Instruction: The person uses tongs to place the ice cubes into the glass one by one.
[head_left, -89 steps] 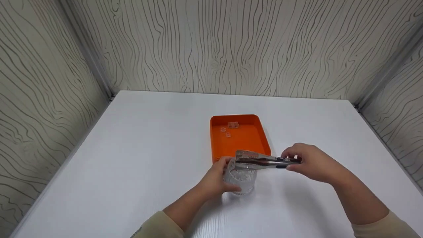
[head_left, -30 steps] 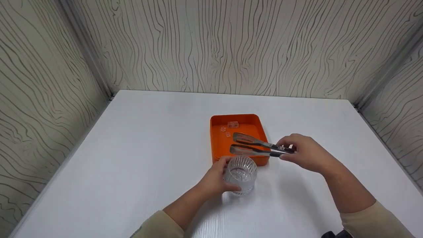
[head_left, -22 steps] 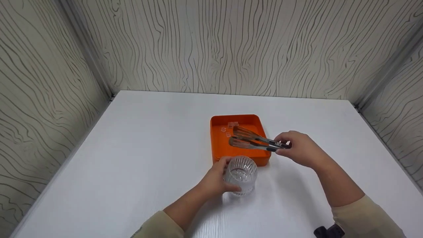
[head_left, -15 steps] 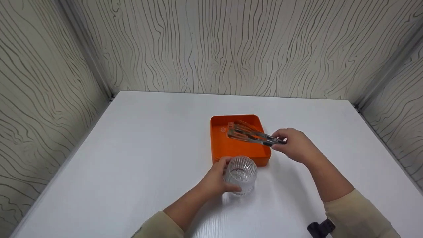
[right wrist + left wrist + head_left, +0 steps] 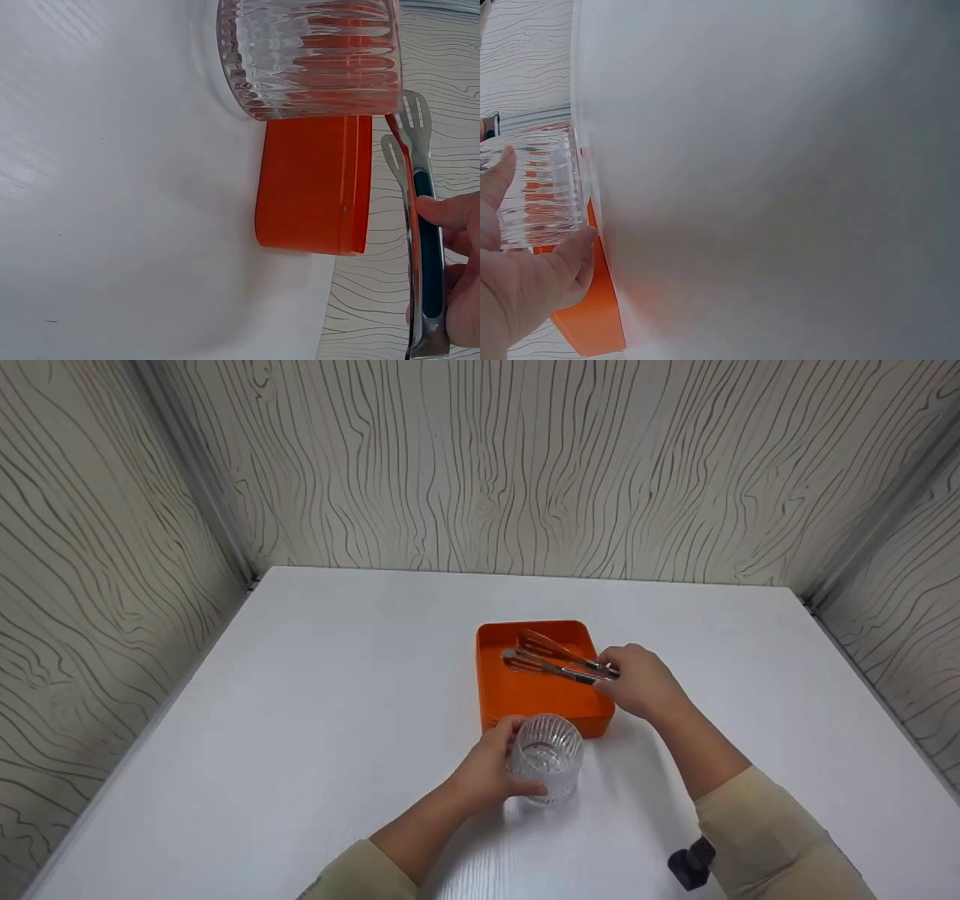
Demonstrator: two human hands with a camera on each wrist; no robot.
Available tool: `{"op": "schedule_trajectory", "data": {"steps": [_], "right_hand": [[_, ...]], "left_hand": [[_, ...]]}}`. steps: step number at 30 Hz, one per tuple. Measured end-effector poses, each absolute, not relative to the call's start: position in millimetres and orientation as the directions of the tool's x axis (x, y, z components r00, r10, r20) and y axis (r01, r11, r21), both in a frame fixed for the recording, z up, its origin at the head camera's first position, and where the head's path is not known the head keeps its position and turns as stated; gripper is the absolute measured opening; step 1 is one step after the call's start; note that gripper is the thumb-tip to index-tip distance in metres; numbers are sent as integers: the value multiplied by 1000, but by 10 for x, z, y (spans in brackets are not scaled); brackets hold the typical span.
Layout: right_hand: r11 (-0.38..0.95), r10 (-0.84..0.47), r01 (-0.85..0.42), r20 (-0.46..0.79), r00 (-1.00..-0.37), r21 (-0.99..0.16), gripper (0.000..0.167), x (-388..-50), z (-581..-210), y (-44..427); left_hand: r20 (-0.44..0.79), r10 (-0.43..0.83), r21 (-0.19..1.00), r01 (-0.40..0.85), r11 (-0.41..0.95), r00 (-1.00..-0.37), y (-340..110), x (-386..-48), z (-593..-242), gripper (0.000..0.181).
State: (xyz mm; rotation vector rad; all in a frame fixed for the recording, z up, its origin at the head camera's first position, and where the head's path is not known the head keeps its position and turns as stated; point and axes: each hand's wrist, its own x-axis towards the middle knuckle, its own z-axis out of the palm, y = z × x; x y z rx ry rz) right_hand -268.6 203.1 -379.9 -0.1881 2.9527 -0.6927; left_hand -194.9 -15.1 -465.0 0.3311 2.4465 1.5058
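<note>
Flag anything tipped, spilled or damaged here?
Nothing stands out: glass upright in the left hand, orange tray flat on the table, tongs over the tray in the right hand. No spill or crack shows.

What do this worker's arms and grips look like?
They're human: the left grip and right grip are bare hands, no gloves showing. The beige left sleeve and right sleeve end on the forearms. A small black device shows beside the right one. No cables are visible.
</note>
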Motion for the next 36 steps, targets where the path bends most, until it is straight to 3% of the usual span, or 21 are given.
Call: {"op": "schedule_trajectory", "data": {"steps": [18,36], "right_hand": [[954,-80,-52,-82,-993,-295,23,-2822,-4050,1815],[968,-76,-59,-59,-995,-245,15,-2826,-4124,1753]], "left_hand": [[-90,322,893,67,446,-943,-155,-1961,-4643,75],[-109,308,889,46,455,-945,-148,-1949,-4628,74]]}}
